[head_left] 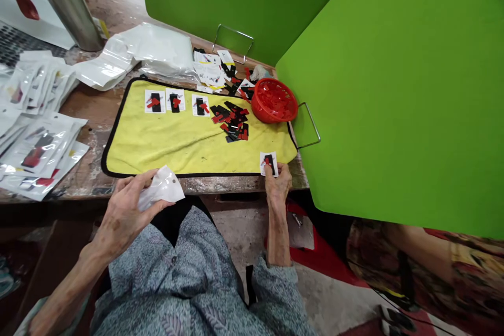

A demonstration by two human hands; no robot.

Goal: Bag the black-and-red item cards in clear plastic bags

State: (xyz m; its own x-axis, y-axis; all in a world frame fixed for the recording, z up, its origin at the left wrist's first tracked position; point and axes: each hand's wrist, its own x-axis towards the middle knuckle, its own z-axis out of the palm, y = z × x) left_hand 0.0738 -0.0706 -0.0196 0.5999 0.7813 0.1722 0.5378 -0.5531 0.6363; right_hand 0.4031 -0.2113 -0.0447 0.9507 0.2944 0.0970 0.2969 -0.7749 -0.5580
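Note:
My left hand [128,207] grips a white plastic pouch [160,188], squeezed so that it bulges, in front of the yellow cloth [169,142]. At the cloth's front right edge, my right hand [277,181] pinches a small printed card [262,157] with a black piece and a red piece [268,159] on it. Along the back of the cloth lie three similar cards [148,107], each bearing black and red pieces. Right of them is a loose pile of black and red pieces [232,121].
A red basket [274,118] of red pieces stands at the cloth's back right. Filled pouches [39,152] are stacked at left, near a metal flask [73,5]. Behind the cloth are white bags [157,47] and more cards [208,71]. Green panels [394,89] border the right; another person's arm [417,249] shows beyond.

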